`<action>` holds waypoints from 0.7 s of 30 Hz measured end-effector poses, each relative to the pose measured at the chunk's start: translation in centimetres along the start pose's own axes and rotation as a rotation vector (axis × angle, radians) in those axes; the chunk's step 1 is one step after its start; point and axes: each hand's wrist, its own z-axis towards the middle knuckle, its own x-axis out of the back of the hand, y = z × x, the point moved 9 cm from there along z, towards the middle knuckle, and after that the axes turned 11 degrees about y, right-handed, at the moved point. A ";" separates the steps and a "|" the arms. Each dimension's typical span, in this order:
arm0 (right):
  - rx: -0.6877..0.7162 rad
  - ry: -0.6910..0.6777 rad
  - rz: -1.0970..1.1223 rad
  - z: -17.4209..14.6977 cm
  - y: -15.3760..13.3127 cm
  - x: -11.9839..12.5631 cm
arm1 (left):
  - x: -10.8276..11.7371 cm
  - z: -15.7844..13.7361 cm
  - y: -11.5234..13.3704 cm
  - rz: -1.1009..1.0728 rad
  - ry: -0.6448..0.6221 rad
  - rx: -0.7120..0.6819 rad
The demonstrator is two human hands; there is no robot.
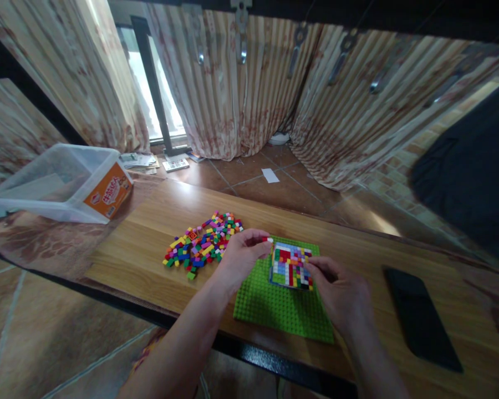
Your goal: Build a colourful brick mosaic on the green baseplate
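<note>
Right hand [343,296] sits at the near-right corner of the block panel [291,267], fingers pinched on its edge, steadying it. Left hand [241,256] is at the panel's far-left corner, thumb and forefinger closed on a small red brick [269,240] held just over that corner. Panel is a multicoloured slab of small bricks, sitting on the far part of the green baseplate [274,305], apparently raised above the studs; can't tell if it is pressed on or only resting. Panel is near square, so no strong long axis; its edges run roughly parallel to the baseplate's, tilted slightly, face up. Left of the baseplate, the loose brick pile [203,246] lies on the wooden table [141,249], apart from it. Right of the baseplate, a dark phone [422,316] lies flat. Far left of the baseplate, a clear tub [62,183] with an orange label. Risks: pushing the brick down off-stud could tilt the panel or pop neighbouring bricks loose; a weak pinch could drop the brick into the pile; the left forearm could sweep the pile.
</note>
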 end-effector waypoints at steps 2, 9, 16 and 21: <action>-0.015 0.026 0.009 0.1 0.1 0.2 | 0.0 0.1 -0.1 0.003 0.006 0.004; -0.051 0.107 -0.042 0.9 1.6 0.1 | 0.1 0.1 0.0 0.022 0.014 -0.010; -0.175 0.001 0.160 1.0 2.6 -1.3 | 0.1 0.0 0.0 0.020 0.011 -0.008; -0.204 -0.016 0.278 1.0 2.4 -1.9 | 0.1 -0.1 -0.2 0.016 0.006 0.010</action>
